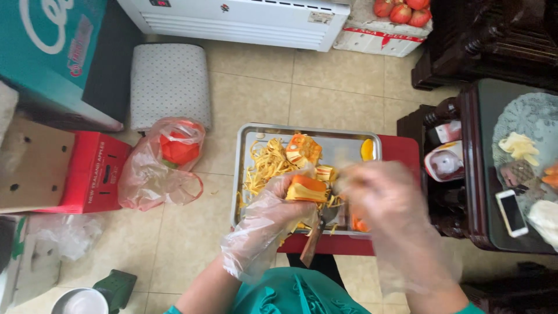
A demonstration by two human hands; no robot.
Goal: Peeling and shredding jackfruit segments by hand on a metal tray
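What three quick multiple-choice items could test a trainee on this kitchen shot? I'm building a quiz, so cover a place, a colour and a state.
1. Where does the metal tray sit?
A. On a red stool
B. On the white appliance
C. On the dark side table

2. What colour is the piece in the left hand?
A. Green
B. Orange
C. Purple

3. How does the right hand look?
A. Bare and sharp
B. Gloved and blurred
C. Out of view

Answers: 1 A, the red stool shows past the tray's right and near edges. 2 B, the orange piece sits in the gloved grip. 3 B, a clear plastic glove covers it and its outline smears.
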